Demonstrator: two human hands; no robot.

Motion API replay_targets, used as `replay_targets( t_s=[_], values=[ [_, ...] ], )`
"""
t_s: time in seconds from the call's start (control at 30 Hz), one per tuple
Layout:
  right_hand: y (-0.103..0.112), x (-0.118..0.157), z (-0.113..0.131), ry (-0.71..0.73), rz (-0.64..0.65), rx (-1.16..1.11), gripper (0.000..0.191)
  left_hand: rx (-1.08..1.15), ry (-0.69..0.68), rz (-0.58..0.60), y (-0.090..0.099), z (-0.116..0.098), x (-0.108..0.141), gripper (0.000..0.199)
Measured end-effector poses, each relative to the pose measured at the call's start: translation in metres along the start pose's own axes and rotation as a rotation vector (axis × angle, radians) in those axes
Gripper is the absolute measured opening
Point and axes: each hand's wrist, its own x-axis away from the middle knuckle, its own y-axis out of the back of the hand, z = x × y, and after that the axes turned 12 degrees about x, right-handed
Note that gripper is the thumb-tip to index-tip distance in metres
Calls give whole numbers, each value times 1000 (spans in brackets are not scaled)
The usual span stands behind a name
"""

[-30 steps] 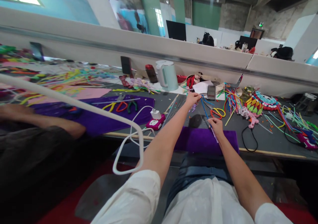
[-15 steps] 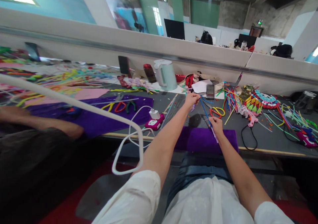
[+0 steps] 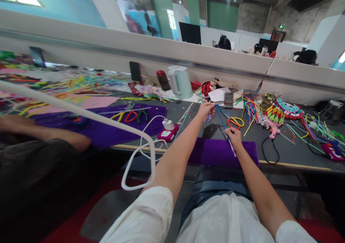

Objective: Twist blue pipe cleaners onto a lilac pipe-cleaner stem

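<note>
Stretched between my two hands is a blue pipe cleaner [image 3: 221, 119], with a pale lilac length [image 3: 232, 149] running on below my right hand. My left hand [image 3: 207, 110] pinches its upper end, fingers closed. Lower down, my right hand [image 3: 234, 136] is closed on it where blue meets lilac. Both hands are above the table's front part, and a rolled purple cloth [image 3: 210, 152] lies along the edge beneath. Red-and-yellow-handled scissors [image 3: 236, 122] rest just past my right hand. A thin wire loop shows between the hands.
A white tube frame [image 3: 107, 119] crosses the left side, near a co-worker's arm [image 3: 54, 130]. Pliers [image 3: 130, 116] lie on a purple cloth. A kettle [image 3: 183, 83] and phone [image 3: 228, 100] stand behind; a pink glue gun [image 3: 273, 131] and pipe cleaner bundles are at right.
My left hand has shifted slightly left and down, and my right hand slightly left. Both still grip the pipe cleaner, whose lilac end has swung a little left.
</note>
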Motion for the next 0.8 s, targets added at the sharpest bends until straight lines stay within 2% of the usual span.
replay_targets(
  t_s=[0.2,0.37,0.5,0.67,0.8],
  values=[
    [2,2,6,-26,10,-9,27,119,41,-3,3,1,3,17],
    [4,0,9,-35,-93,-67,25,177,80,-30,-3,23,17,22],
    [3,-1,7,-14,-100,-76,24,178,33,-46,-7,37,32,24],
    [3,-2,3,-17,-100,-62,25,187,-9,9,-8,32,38,35],
    [4,-3,2,-16,-113,-56,26,220,42,-1,-11,34,44,38]
  ],
)
